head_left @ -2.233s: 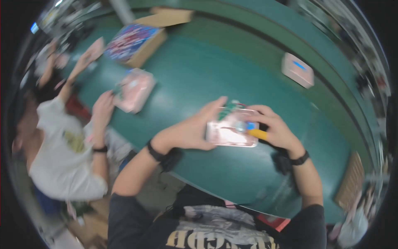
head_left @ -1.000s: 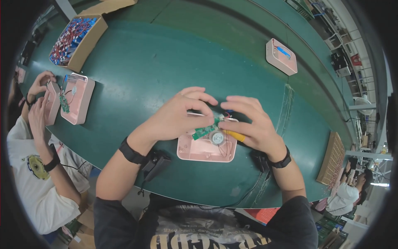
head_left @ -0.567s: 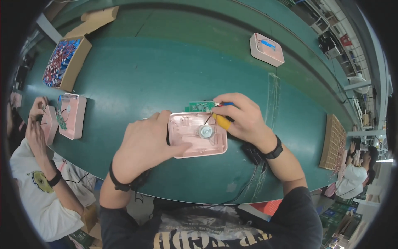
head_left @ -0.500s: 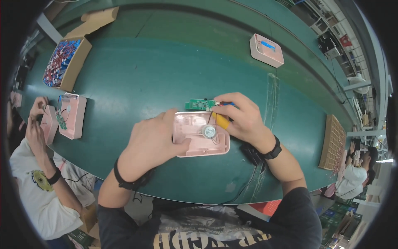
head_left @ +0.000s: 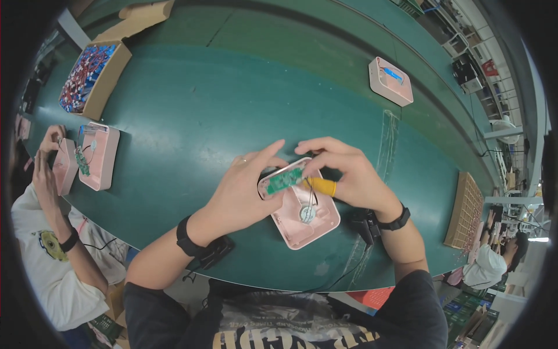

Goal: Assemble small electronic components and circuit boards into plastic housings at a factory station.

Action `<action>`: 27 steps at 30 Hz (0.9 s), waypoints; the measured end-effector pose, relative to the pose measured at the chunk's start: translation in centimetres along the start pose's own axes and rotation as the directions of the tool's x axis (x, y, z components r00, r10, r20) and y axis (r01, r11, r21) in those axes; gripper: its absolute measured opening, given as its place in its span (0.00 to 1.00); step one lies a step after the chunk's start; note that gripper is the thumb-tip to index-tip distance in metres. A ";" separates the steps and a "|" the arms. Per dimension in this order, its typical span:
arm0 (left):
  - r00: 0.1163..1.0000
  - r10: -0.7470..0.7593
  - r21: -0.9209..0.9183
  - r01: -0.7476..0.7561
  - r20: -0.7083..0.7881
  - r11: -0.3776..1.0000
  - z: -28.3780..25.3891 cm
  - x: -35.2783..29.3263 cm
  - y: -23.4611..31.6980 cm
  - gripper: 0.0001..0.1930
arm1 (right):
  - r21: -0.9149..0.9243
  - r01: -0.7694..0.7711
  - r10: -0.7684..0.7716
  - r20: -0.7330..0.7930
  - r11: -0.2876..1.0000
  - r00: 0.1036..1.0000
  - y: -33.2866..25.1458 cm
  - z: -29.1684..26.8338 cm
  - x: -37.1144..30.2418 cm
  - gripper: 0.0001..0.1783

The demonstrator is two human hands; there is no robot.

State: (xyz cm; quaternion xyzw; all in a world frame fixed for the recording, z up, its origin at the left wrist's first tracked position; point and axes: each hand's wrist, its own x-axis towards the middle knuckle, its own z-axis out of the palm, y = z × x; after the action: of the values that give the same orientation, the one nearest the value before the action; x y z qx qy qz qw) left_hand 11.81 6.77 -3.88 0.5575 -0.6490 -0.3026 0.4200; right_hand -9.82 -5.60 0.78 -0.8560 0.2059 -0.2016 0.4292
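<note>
A pale pink plastic housing sits tilted on the table in front of me, open side up, with a round silver motor-like part and thin dark wires inside. My left hand closes around its upper left side, thumb over the wall. Across the housing's far end lies a small green circuit board, slightly blurred. The fingertips of my right hand pinch the board's right end. A yellow cover appears to be on my right thumb; wires pass beside it.
Left, another person's hands work at pink housings. Behind them stands a cardboard box of red and blue wired parts. A pink housing with a blue part sits far right; a divided cardboard tray lies at the right edge.
The housing has turned and shifted right and nearer. The circuit board has moved from beyond the far rim to over the housing, now slanted. My left hand has moved right with it.
</note>
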 end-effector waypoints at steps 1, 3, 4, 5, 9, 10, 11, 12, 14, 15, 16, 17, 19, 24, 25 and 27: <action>1.000 -0.004 -0.004 0.004 0.003 1.000 0.1 0.1 0.0 0.38 | 0.015 -0.036 0.035 0.065 0.999 0.997 -0.3 -0.1 -0.1 0.11; 0.999 -0.036 -0.041 0.037 0.014 0.998 0.2 0.3 0.1 0.29 | -0.051 -0.043 0.046 0.049 0.998 0.998 -0.9 0.0 -0.2 0.11; 0.998 -0.053 -0.059 0.054 0.020 0.997 0.3 0.3 0.1 0.25 | -0.118 -0.045 0.050 0.032 0.992 0.998 -1.2 0.1 -0.3 0.11; 0.998 -0.055 -0.063 0.056 0.021 0.996 0.3 0.3 -0.1 0.25 | -0.187 -0.048 0.051 0.014 0.981 0.999 -1.3 0.2 -0.3 0.11; 1.000 0.022 -0.008 -0.022 0.015 1.000 0.4 -0.2 -0.7 0.25 | -0.309 0.032 -0.020 0.042 0.950 0.999 -1.2 0.6 -0.4 0.11; 1.000 0.010 0.001 -0.010 0.021 1.000 0.3 -0.2 -0.7 0.26 | -0.311 0.032 -0.019 0.047 0.950 0.999 -1.2 0.6 -0.3 0.11; 1.000 -0.003 0.010 0.003 0.028 1.000 0.3 -0.2 -0.6 0.26 | -0.354 0.042 -0.029 0.042 0.934 0.999 -1.4 0.7 -0.3 0.12; 0.999 -0.015 0.019 0.015 0.035 1.000 0.3 -0.2 -0.6 0.26 | -0.396 0.052 -0.041 0.038 0.917 0.998 -1.5 0.7 -0.4 0.12; 0.999 0.031 0.030 -0.032 0.021 0.999 0.4 -0.3 -0.7 0.24 | -0.437 0.062 -0.051 0.037 0.897 0.998 -1.8 0.8 -0.6 0.13; 0.997 0.080 0.046 -0.081 0.011 0.996 0.4 -0.2 -0.8 0.22 | -0.445 0.051 -0.033 0.048 0.894 0.998 -2.0 0.7 -0.6 0.12; 0.992 0.130 0.063 -0.130 0.004 0.990 0.4 -0.2 -0.8 0.20 | -0.453 0.039 -0.014 0.057 0.891 0.998 -2.1 0.7 -0.7 0.12; 0.991 0.130 0.063 -0.130 0.005 0.989 0.4 -0.2 -0.8 0.20 | -0.461 0.026 0.005 0.065 0.887 0.998 -2.2 0.7 -0.8 0.12; 0.982 0.190 0.111 -0.186 -0.020 0.976 0.5 -0.3 -0.4 0.15 | -0.476 0.026 0.003 0.061 0.879 0.998 -2.2 0.9 -0.8 0.12; 0.979 0.200 0.154 -0.193 -0.030 0.969 0.5 -0.1 0.1 0.06 | -0.519 0.008 0.024 0.055 0.855 0.998 -2.0 1.4 -1.2 0.11; 0.979 0.200 0.154 -0.193 -0.029 0.969 0.5 -0.1 0.1 0.06 | -0.521 0.008 0.029 0.062 0.853 0.998 -1.9 1.4 -1.1 0.11; 0.975 0.222 0.214 -0.211 -0.027 0.954 0.6 -0.2 0.1 0.07 | -0.533 0.032 0.021 0.092 0.846 0.996 -2.0 1.0 -1.1 0.13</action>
State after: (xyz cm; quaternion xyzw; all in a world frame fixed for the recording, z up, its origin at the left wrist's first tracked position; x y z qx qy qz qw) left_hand 11.23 6.93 -4.07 0.5317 -0.7236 -0.1705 0.4057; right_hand -9.85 -3.24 1.67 -0.9507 0.2308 -0.0969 0.1831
